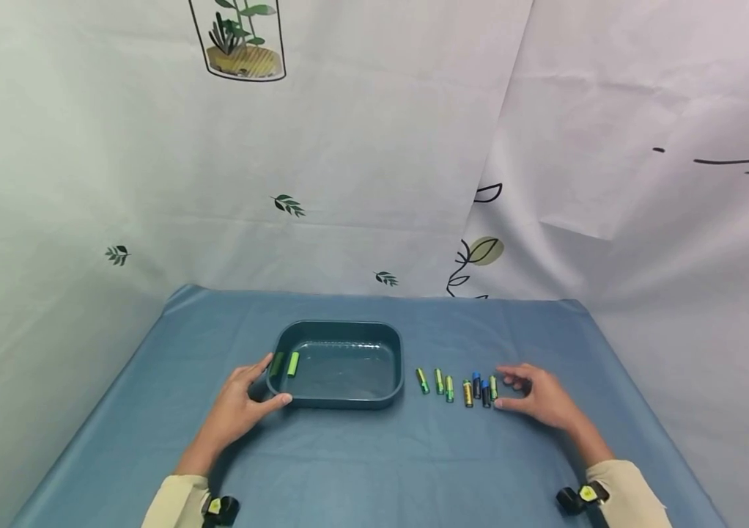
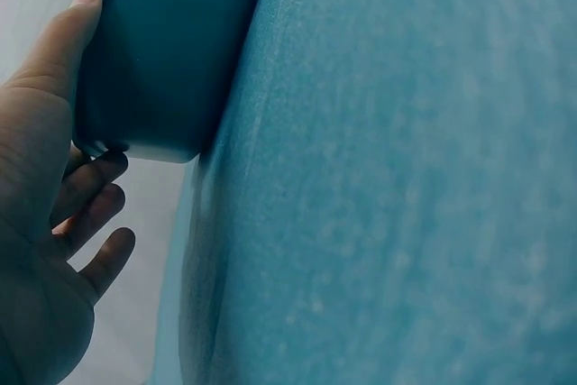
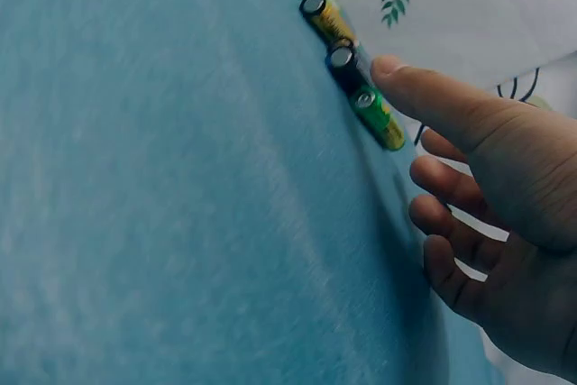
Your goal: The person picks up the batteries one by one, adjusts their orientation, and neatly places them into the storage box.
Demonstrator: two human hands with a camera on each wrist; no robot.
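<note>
A dark teal tray [image 1: 348,403] stands on the table, and one green battery [image 1: 293,364] lies inside near its left wall. My left hand [image 1: 240,405] holds the tray's near left corner, thumb at the front rim and fingers along the left side. In the left wrist view the thumb [image 2: 68,38] rests against the tray wall [image 2: 171,51]. To the tray's right lie several batteries in a loose row. My right hand [image 1: 541,398] is at the row's right end, thumb and index spread around a green battery [image 1: 493,388]. Dark blue batteries [image 1: 486,394] lie beside it.
Farther left in the row are a yellow battery [image 1: 468,394] and green ones [image 1: 439,381]. A blue cloth [image 1: 401,469] covers the table. Printed fabric [image 1: 374,147] hangs behind the table's far edge and along both sides.
</note>
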